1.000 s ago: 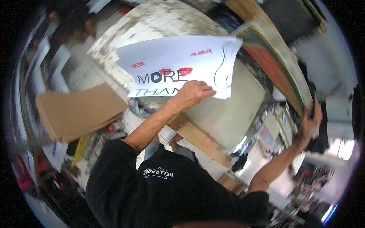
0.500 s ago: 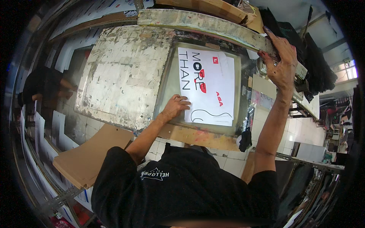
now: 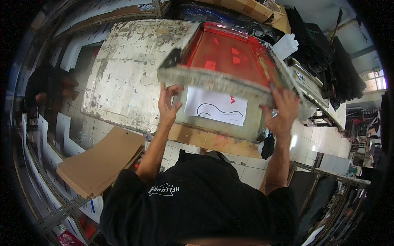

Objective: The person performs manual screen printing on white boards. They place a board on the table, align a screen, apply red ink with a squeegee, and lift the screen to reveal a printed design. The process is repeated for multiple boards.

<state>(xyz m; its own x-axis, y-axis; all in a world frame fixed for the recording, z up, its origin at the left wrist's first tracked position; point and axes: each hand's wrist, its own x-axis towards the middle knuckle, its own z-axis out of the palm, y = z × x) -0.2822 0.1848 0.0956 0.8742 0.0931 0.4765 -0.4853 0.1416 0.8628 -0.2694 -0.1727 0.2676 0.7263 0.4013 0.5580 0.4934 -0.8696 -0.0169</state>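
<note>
A silkscreen frame (image 3: 213, 78) with red-stained mesh tilts over the work table, its near edge raised above a printed white sheet (image 3: 219, 110). The sheet lies on a glass-like pane (image 3: 252, 127), its far part hidden by the frame. My right hand (image 3: 283, 108) grips the frame's near right corner, fingers over the edge and thumb below; it is slightly blurred. Just below the near left corner is my left hand (image 3: 168, 104), open, fingers and thumb apart. Whether its fingertips touch the frame, I cannot tell.
A worn, paint-chipped board (image 3: 127, 69) lies left of the pane. Brown cardboard sheets (image 3: 100, 160) are stacked at lower left. A white plastic container (image 3: 285, 46) stands beyond the frame. Another person (image 3: 49, 92) is at far left. Metal racks line both sides.
The frame has swung down toward me from its raised position, covering the sheet's far part. My right hand came down with its corner. My left hand left the sheet and moved toward the frame.
</note>
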